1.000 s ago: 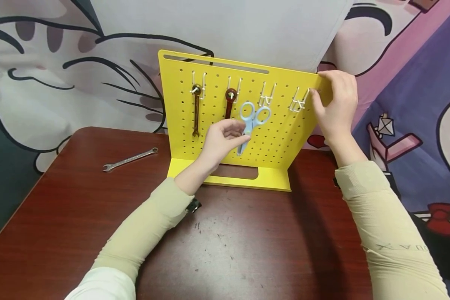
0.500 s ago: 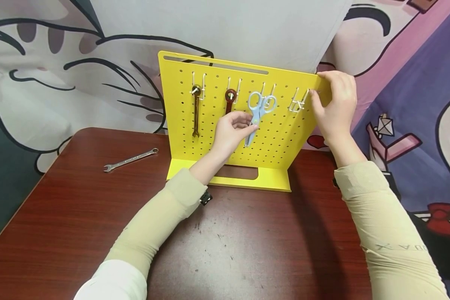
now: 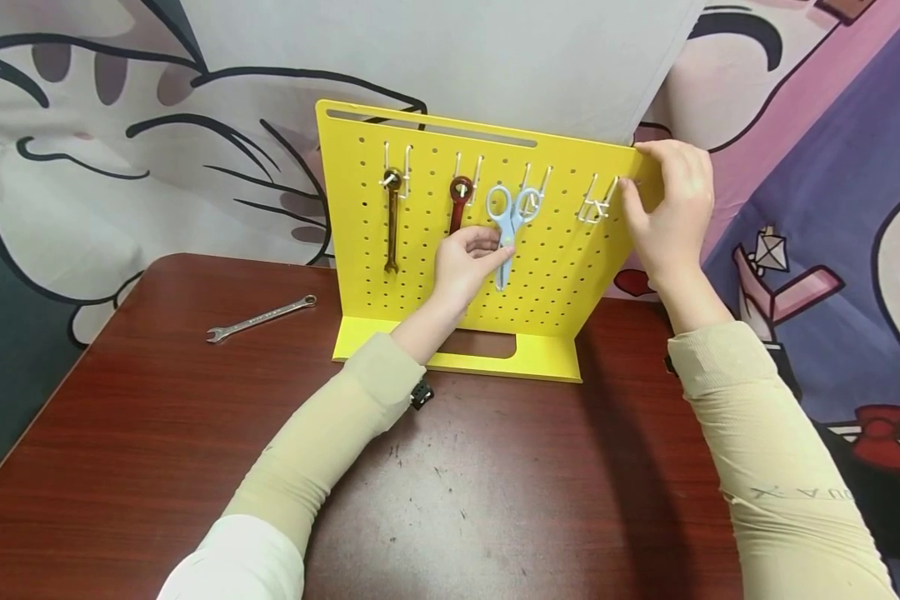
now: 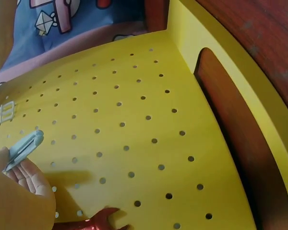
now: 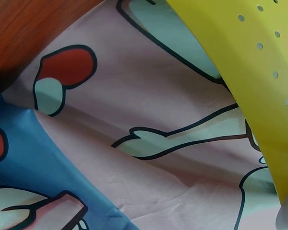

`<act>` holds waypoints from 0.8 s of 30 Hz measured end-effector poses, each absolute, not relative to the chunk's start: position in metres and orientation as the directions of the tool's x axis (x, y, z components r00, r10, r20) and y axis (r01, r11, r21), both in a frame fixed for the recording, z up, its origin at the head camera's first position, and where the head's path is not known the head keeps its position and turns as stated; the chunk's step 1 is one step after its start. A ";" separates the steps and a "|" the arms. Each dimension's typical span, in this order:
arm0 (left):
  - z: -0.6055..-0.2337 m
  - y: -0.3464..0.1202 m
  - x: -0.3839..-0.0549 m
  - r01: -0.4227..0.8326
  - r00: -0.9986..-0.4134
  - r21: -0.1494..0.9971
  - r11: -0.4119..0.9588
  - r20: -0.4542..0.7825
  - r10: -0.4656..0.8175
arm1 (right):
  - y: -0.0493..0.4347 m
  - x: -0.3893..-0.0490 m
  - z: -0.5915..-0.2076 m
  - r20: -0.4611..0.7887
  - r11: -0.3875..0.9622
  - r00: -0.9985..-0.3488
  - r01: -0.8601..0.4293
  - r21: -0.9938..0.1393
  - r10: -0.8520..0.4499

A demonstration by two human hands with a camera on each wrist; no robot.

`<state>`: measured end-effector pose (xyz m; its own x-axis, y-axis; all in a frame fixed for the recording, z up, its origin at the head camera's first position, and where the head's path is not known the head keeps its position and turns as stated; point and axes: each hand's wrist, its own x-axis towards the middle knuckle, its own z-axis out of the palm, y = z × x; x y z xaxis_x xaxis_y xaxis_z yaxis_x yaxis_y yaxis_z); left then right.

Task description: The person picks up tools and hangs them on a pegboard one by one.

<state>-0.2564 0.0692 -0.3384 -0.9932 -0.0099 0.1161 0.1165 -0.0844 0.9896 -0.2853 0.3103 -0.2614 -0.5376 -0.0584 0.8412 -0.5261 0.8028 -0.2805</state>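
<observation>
My left hand (image 3: 459, 262) pinches a pair of light blue scissors (image 3: 508, 229) by the blades, handle loops up. The loops overlap the third white wire hook (image 3: 548, 172) from the left on a yellow pegboard (image 3: 555, 283). In the left wrist view the scissors (image 4: 25, 147) point out past the fingers, close over the board. My right hand (image 3: 678, 204) grips the board's upper right edge, thumb at the front beside the fourth hook (image 3: 592, 211), which carries nothing. In the right wrist view only a bit of that hand shows at the lower right corner.
A dark combination wrench (image 3: 392, 225) hangs on the first hook and a red wrench (image 3: 459, 204) on the second, partly behind my left hand. A silver wrench (image 3: 261, 320) lies on the brown table (image 3: 450, 500), left of the board. Printed cloth (image 3: 232, 200) hangs behind.
My left hand has carried the scissors up and right to the third hook, then slightly back left. The right hand has stayed on the board's edge.
</observation>
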 end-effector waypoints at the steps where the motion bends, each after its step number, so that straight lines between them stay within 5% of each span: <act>1: -0.339 0.070 -0.257 0.115 -0.993 0.989 -0.091 0.114 -0.014 | 0.310 -0.285 -0.261 0.841 0.803 -0.537 -0.526 -0.280 -0.059; 24: -0.349 0.074 -0.251 0.158 -0.984 0.987 -0.020 0.156 -0.082 | 0.311 -0.285 -0.262 0.845 0.800 -0.532 -0.531 -0.278 -0.060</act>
